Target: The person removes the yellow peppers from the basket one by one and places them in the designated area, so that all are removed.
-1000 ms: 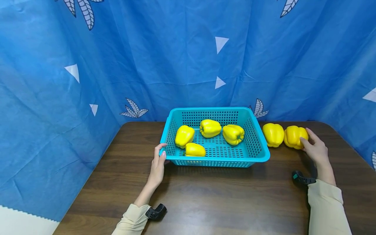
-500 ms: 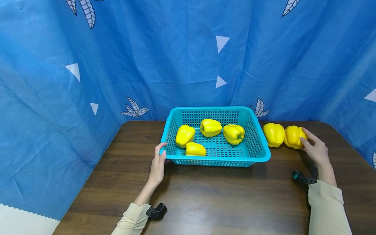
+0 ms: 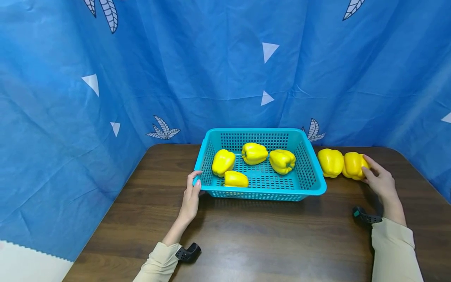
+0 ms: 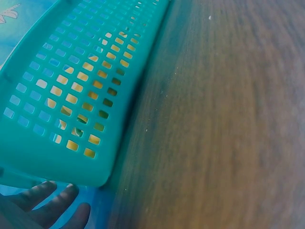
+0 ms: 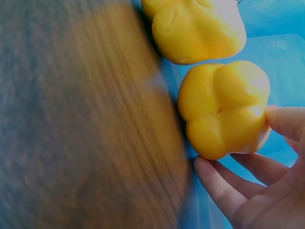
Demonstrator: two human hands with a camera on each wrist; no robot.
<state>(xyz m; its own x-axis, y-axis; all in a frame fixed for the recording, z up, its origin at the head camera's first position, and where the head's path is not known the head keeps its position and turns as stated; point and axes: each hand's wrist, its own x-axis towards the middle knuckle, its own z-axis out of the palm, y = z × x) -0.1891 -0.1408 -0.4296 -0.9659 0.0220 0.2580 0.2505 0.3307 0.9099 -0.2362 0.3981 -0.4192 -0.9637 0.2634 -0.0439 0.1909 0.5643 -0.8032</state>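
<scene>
At the near left corner of a turquoise perforated basket [image 3: 262,192], my left hand [image 3: 190,197] grips the rim, thumb on the near side. In the left wrist view, fingertips [image 4: 71,190] show beside the basket's end wall. Inside the basket lie several yellow bell peppers [image 3: 254,153], spaced apart. My right hand [image 3: 382,182] holds another yellow bell pepper [image 5: 224,109] on the table, right of the basket, between thumb and fingers. Its lobed end faces the right wrist camera. A further yellow bell pepper [image 3: 330,163] stands between it and the basket, close beside both.
A dark wooden table [image 3: 282,235] carries everything. Behind it hangs a blue patterned curtain [image 3: 218,70], which also runs along the left side. A dark camera mount is strapped to each wrist.
The held bell pepper has turned slightly and shifted a little left within my right hand's grasp. My left hand stays on the basket corner. The head view has drifted slightly.
</scene>
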